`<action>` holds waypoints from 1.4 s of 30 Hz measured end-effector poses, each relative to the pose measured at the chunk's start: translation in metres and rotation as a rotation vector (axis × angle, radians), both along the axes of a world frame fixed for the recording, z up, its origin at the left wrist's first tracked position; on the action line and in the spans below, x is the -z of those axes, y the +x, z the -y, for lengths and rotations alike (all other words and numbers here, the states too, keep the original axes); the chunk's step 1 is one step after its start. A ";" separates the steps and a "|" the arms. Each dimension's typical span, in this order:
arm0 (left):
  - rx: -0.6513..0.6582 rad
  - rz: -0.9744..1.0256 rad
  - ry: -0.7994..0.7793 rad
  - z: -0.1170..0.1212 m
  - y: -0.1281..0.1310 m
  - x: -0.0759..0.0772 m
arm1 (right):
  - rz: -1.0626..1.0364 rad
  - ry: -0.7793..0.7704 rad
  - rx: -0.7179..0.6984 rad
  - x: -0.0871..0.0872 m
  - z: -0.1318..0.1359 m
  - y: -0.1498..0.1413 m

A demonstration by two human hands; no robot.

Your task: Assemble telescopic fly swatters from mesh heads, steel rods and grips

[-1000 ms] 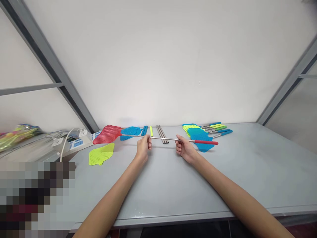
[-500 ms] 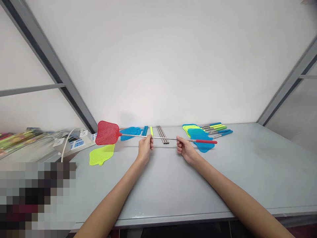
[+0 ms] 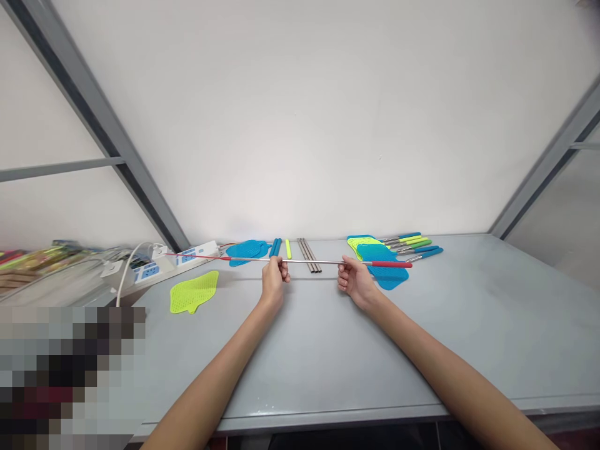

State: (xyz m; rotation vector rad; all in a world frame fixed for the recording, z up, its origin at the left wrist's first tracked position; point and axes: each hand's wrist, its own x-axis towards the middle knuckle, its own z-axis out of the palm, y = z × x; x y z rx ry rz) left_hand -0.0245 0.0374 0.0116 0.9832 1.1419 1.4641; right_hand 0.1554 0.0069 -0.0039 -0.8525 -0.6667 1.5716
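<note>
Both my hands hold a red fly swatter [image 3: 312, 261] level above the table, its thin metal rod running from left to right. My left hand [image 3: 275, 278] is closed round the rod toward the swatter's head. Farther right, my right hand [image 3: 355, 282] grips the rod close to the red handle. The red head is edge-on at the far left and shows as a thin line. Behind my left hand lie blue swatter heads [image 3: 247, 251], two blue handle grips [image 3: 275, 247] and a yellow grip [image 3: 288, 249]. Several metal tubes [image 3: 309, 255] lie between my hands, farther back.
A loose yellow swatter head [image 3: 194, 292] lies on the grey table [image 3: 347, 362] at left. Swatters with blue and yellow heads [image 3: 382, 265] are piled at the back right. Power strips [image 3: 187, 257] with a white cable and packaged goods [image 3: 47, 265] stand at the left.
The red swatter has turned about its rod, so its head went from facing me to edge-on. My right hand has shifted slightly right; my left hand stays nearly in place.
</note>
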 end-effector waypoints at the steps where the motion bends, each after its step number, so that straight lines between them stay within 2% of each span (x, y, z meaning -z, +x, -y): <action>1: -0.010 0.012 0.004 -0.001 0.000 0.000 | 0.003 -0.010 0.007 0.000 0.000 0.001; 8: -0.023 0.066 0.018 -0.003 -0.001 -0.001 | 0.015 -0.043 0.053 -0.002 -0.003 0.007; 16: 0.012 0.036 0.003 -0.001 -0.002 0.000 | 0.012 -0.034 0.032 0.003 -0.002 0.004; 20: 0.079 -0.008 -0.012 0.004 0.004 0.002 | 0.010 -0.027 -0.025 0.005 0.001 -0.002; 25: 0.174 -0.055 -0.002 0.011 0.013 0.003 | -0.009 0.003 -0.166 0.001 0.010 -0.013; 30: 0.352 -0.095 0.010 0.020 0.021 0.002 | -0.024 0.039 -0.271 -0.004 0.021 -0.025; 36: 0.535 -0.127 0.011 0.030 0.028 0.006 | -0.025 0.067 -0.313 -0.004 0.025 -0.032; 42: 0.590 -0.129 0.007 0.030 0.027 0.007 | -0.009 0.078 -0.307 -0.001 0.025 -0.032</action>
